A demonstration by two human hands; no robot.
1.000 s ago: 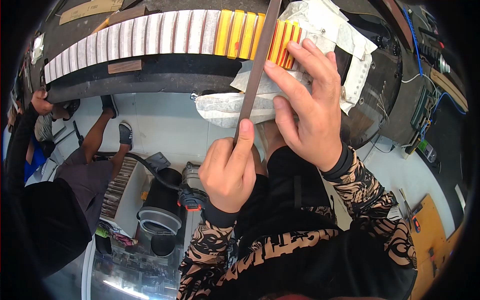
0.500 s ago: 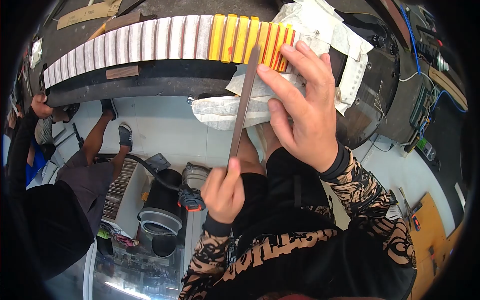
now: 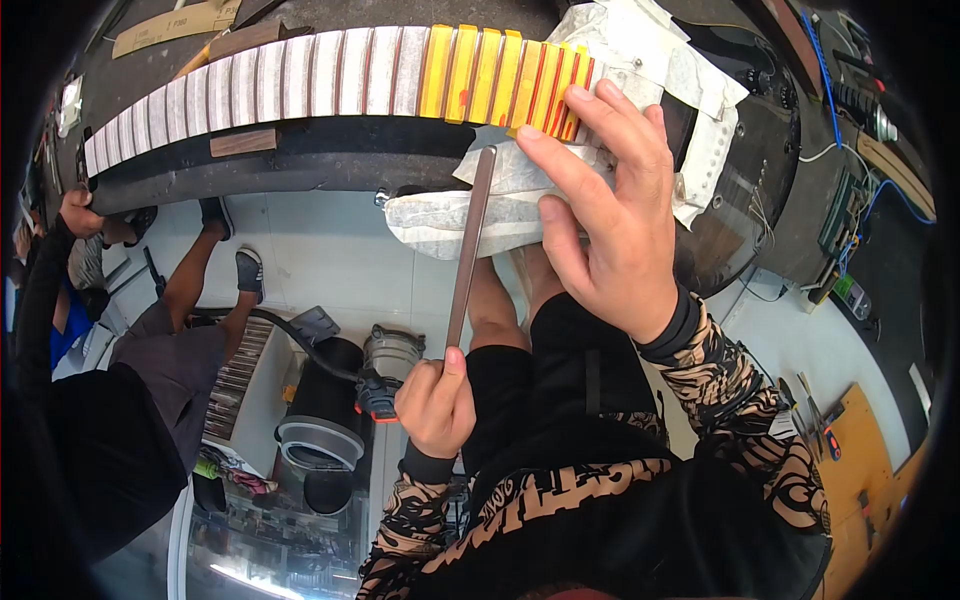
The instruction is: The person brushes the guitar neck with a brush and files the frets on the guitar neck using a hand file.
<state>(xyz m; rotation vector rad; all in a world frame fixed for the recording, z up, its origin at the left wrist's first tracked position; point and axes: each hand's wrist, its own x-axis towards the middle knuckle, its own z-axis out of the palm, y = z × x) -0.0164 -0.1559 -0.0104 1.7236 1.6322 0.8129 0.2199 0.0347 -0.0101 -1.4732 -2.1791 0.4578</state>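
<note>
My left hand [image 3: 436, 405] is closed around the lower end of a long flat metal file [image 3: 470, 245]. The file's tip stops just short of the edge of a guitar fretboard [image 3: 330, 72], over the masking paper [image 3: 440, 222]. White tape covers the fretboard between the frets over most of its length, and yellow tape [image 3: 485, 75] covers the part toward the guitar's body. My right hand [image 3: 615, 215] has its fingers spread, index and middle fingertips resting on the yellow-taped end, thumb free. Paper and tape mask part of the dark guitar body [image 3: 755, 190].
Another person's hand [image 3: 80, 212] is by the far left end of the neck. A wood block [image 3: 245, 142] sits beside the fretboard. Below are a vacuum cleaner [image 3: 385, 365] and a glass-topped case [image 3: 270, 545]. Tools [image 3: 828, 430] lie at right, on a wooden board.
My left hand has drawn the file down and slightly left, so its tip has come off the yellow-taped frets. My right hand stays almost in place.
</note>
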